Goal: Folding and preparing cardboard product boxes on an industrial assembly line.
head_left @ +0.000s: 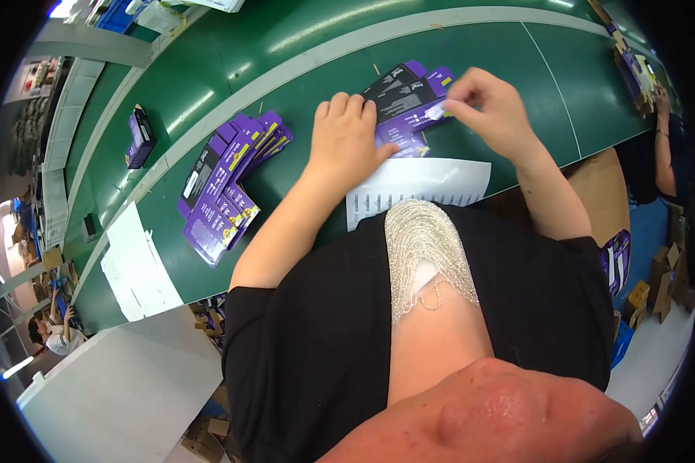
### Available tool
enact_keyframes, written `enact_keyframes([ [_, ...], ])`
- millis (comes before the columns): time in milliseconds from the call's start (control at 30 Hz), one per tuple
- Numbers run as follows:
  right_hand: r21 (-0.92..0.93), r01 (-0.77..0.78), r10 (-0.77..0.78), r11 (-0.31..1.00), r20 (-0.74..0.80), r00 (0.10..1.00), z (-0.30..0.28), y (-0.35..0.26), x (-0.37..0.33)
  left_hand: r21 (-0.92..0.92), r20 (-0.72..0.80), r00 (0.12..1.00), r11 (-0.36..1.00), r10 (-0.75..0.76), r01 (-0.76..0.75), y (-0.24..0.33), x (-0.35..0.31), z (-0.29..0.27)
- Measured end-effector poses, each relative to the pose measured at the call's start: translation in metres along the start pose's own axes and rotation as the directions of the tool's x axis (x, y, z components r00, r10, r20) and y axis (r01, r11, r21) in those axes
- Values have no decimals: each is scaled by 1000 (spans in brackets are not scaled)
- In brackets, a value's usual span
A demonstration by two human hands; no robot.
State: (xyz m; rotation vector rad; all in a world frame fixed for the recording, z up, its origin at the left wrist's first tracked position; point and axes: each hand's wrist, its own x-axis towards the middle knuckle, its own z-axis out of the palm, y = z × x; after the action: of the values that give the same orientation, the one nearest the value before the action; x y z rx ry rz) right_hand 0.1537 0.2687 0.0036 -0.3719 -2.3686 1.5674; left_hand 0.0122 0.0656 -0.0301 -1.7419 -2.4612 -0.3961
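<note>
A flat purple-and-black folded carton (398, 96) lies on the green table in front of me. My left hand (344, 139) rests flat at the carton's left side, fingers stretched out and thumb over its near edge. My right hand (490, 112) is at the carton's right side, thumb and forefinger pinched on a small white sticker (436, 112) at its surface. Whether the sticker touches the carton there, I cannot tell. Between my forearms lies a white sheet of labels (417, 185) with rows of small print.
Left of my left arm sits an overlapping stack of purple cartons (224, 185). Farther left are another small carton pile (139, 137) and white paper sheets (137, 262). A person's arm (662, 143) shows at the far right, beside more cartons (633, 77). Another person (58, 332) is at the far left.
</note>
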Motion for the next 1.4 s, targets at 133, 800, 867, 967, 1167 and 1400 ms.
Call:
enact_keyframes([
  [133, 186, -135, 128, 973, 51, 990, 44, 6, 33, -59, -41, 997, 996, -63, 61, 0, -20, 5],
  [800, -143, -10, 22, 990, 87, 996, 83, 33, 46, -107, -143, 987, 993, -68, 53, -7, -37, 18],
  [867, -160, -21, 36, 987, 88, 995, 83, 31, 46, -100, -140, 988, 994, -65, 51, -8, -37, 18],
  [967, -186, -9, 26, 982, 88, 996, 85, 32, 46, -45, -146, 989, 999, -28, 21, -9, -35, 22],
  [1167, -466, 247, -262, 850, 33, 964, 85, 36, 43, 54, -136, 990, 998, 26, -19, -9, -31, 24],
  [1400, -197, 5, 9, 980, 72, 997, 71, 35, 47, 72, -163, 981, 993, 103, -93, -12, -23, 29],
])
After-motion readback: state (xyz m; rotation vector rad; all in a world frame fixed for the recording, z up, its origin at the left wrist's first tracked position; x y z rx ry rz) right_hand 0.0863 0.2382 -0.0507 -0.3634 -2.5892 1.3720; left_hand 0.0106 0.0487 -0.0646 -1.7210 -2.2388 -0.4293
